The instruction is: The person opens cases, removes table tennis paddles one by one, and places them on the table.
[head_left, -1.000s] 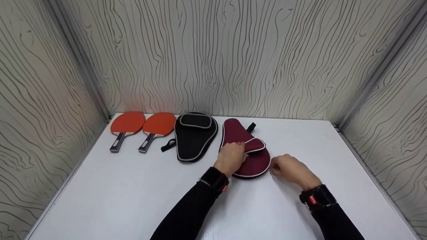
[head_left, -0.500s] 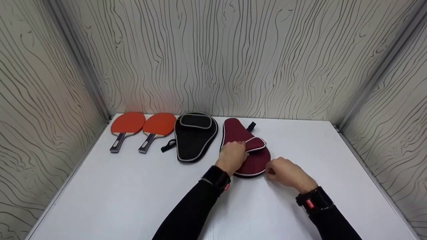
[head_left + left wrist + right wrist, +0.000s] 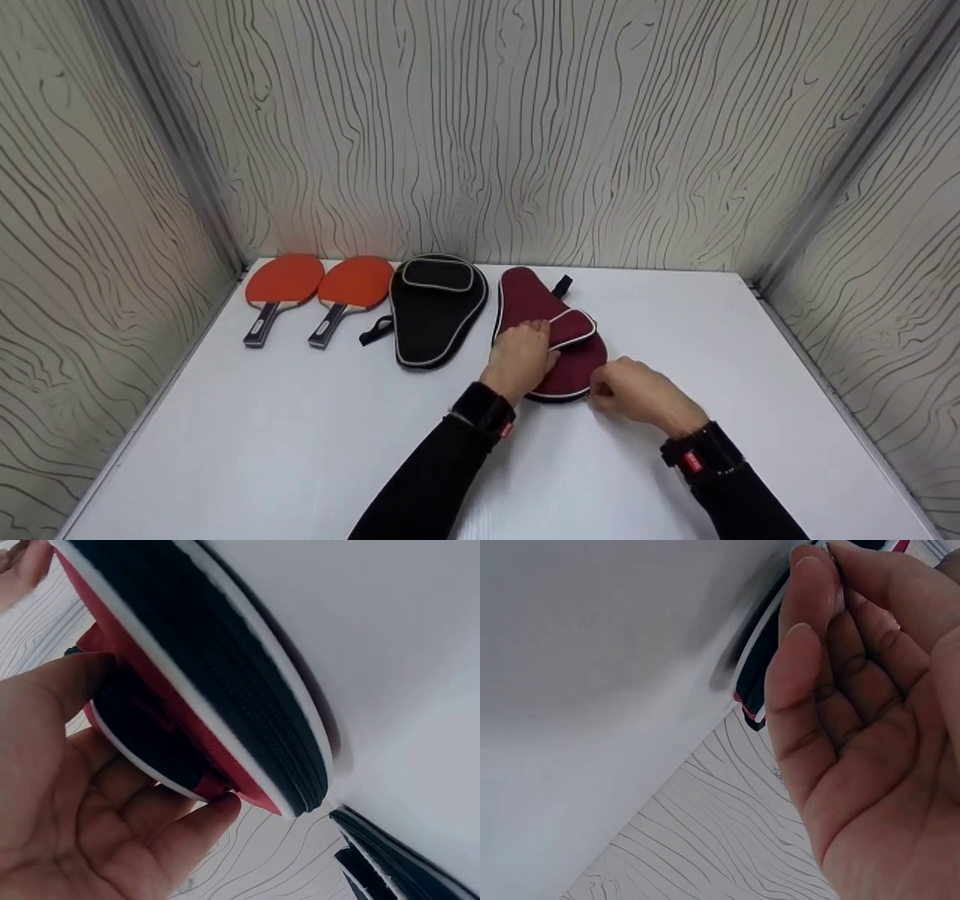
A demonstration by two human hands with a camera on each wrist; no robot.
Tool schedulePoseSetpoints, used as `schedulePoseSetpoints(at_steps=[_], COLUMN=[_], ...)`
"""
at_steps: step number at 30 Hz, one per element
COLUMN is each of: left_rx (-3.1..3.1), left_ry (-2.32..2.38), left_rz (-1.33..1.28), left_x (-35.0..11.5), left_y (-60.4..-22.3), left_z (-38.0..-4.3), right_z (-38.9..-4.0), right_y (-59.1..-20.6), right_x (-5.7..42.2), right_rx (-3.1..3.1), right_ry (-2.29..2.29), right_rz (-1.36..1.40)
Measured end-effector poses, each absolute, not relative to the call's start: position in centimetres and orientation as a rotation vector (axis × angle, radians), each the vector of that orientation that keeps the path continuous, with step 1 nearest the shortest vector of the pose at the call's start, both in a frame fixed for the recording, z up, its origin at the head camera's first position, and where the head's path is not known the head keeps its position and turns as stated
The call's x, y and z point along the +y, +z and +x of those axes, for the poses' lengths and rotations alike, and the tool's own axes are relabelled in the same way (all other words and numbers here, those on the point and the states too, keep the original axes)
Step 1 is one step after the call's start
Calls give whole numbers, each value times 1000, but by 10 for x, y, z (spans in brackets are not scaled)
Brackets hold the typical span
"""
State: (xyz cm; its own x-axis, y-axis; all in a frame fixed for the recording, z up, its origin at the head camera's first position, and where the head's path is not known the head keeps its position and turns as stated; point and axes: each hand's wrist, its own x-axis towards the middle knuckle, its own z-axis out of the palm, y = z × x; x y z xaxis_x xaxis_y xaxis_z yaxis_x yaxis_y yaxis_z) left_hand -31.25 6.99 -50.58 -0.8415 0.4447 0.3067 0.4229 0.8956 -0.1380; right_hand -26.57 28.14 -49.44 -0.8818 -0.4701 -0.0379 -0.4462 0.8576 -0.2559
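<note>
A maroon table tennis bat case (image 3: 525, 296) with white piping lies on the white table, its round end toward me. My left hand (image 3: 519, 358) grips the small pocket (image 3: 574, 328) on its top. In the left wrist view the thumb and fingers curl round that pocket (image 3: 142, 746), and a dark zip band (image 3: 247, 701) runs along the case's side. At the lower right rim, my right hand (image 3: 637, 390) pinches a small metal zip pull (image 3: 829, 550) between thumb and forefinger. The pull is mostly hidden by the fingertips.
Left of the maroon case lies a black bat case (image 3: 431, 322) with a wrist loop. Farther left, two table tennis bats (image 3: 285, 279) with red rubber lie side by side, the second bat (image 3: 356, 281) near the black case. Patterned walls (image 3: 480, 135) enclose the table.
My right hand has travelled left and slightly toward me along the rim of the maroon case. The left hand keeps its grip on the pocket, nearly still.
</note>
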Motion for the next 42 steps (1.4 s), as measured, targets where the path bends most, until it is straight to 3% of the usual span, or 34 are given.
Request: schedulePoseSetpoints(at_steps=[32,42], left_rx=[-2660,-2645], left_ry=[-33,-208], left_rz=[-964,-1236], left_x=[80,80], left_y=[-492,-485], left_z=[-286,-285], right_z=[-282,-291], right_y=[-488,-497], right_x=[349,368], right_rx=[3083,3196], right_ry=[-259,-235], right_rz=[-462,-420])
